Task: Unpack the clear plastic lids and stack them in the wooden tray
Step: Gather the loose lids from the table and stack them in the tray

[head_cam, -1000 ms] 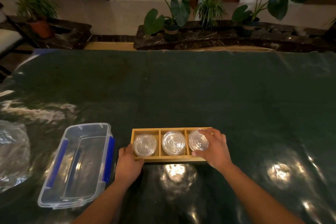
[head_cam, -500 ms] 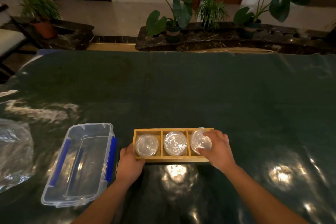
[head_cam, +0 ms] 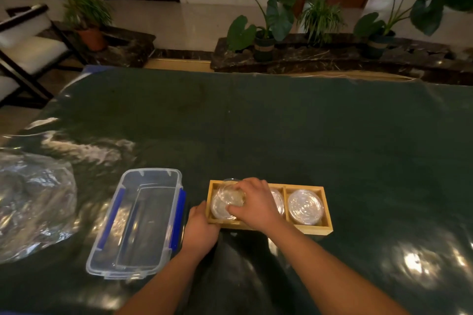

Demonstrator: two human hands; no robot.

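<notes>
A wooden tray (head_cam: 329, 227) with three compartments lies near the table's front edge. Each compartment holds clear plastic lids. The right stack (head_cam: 305, 206) is in plain view; the middle stack (head_cam: 278, 199) is mostly hidden behind my right hand. My right hand (head_cam: 253, 203) reaches over the tray and its fingers grip the clear lids (head_cam: 229, 197) in the left compartment, tilted above the stack there. My left hand (head_cam: 201, 229) presses against the tray's front-left corner and holds it.
An empty clear plastic box (head_cam: 135, 222) with blue clips stands just left of the tray. A crumpled clear plastic bag (head_cam: 33, 202) lies at the far left. The table has a dark green shiny cover (head_cam: 281, 130). Potted plants line a ledge beyond.
My right hand has moved from the right compartment across to the left compartment and gripped lids there. The camera view has shifted, so the tray appears further right.
</notes>
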